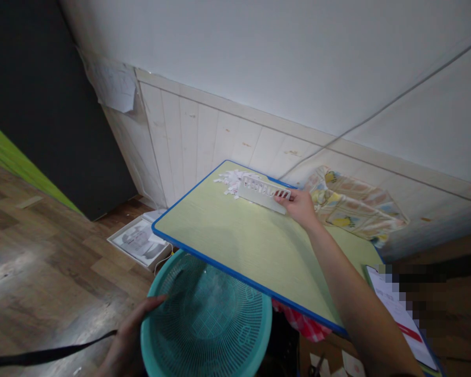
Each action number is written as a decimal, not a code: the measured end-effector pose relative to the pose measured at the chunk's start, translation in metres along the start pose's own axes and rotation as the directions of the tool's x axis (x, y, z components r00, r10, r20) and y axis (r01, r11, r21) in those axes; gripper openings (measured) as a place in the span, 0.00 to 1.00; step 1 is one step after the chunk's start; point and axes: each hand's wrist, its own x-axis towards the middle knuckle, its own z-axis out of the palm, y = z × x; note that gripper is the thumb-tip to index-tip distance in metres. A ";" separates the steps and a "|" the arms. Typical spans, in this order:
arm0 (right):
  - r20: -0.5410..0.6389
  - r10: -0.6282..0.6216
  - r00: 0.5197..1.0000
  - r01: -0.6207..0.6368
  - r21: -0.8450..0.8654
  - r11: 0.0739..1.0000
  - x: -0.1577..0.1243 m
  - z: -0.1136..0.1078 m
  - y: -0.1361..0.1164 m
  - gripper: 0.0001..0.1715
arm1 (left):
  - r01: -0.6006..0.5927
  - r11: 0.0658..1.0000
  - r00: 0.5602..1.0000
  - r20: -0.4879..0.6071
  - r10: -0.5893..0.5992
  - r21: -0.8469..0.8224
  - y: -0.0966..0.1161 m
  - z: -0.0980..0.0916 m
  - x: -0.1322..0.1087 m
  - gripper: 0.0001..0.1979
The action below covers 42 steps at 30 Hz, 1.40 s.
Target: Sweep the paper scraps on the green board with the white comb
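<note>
My left hand (130, 332) grips the left rim of a turquoise plastic basket (266, 319), its thumb over the edge. The basket has slotted walls and is tilted just below the front edge of the table (239, 246), with nothing visible inside. My right hand (301, 208) is closed on the right end of a flat white slotted plate (261, 197) near the table's back edge. The plate stands on its long edge against a pile of white paper scraps (232, 180). Some scraps show through its slots.
A fruit-print cloth (345, 209) lies at the table's back right. On the right edge rests a tablet (400, 314) with a lit screen. An open white box (139, 242) sits on the floor at left. Red checked fabric (304, 320) hangs under the table.
</note>
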 end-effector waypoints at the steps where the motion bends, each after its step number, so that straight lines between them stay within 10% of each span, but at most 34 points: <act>1: 0.013 -0.009 1.000 0.009 -0.009 1.000 -0.001 0.002 -0.001 0.16 | 0.001 1.000 1.000 -0.003 -0.001 -0.007 0.000 0.000 0.000 0.18; 7: 0.038 -0.022 0.999 0.020 0.054 0.998 -0.003 0.003 -0.007 0.19 | -0.006 1.000 1.000 0.009 0.006 0.000 0.001 0.000 0.000 0.04; 31: 0.028 -0.047 0.999 0.052 -0.234 0.971 -0.001 -0.031 -0.004 0.19 | -0.049 0.997 0.999 0.011 0.048 0.052 0.001 0.005 -0.004 0.03; 42: 0.119 -0.082 0.990 0.095 -0.112 0.989 0.010 0.001 -0.013 0.19 | 0.001 1.000 1.000 -0.003 -0.001 0.002 0.000 0.006 -0.004 0.04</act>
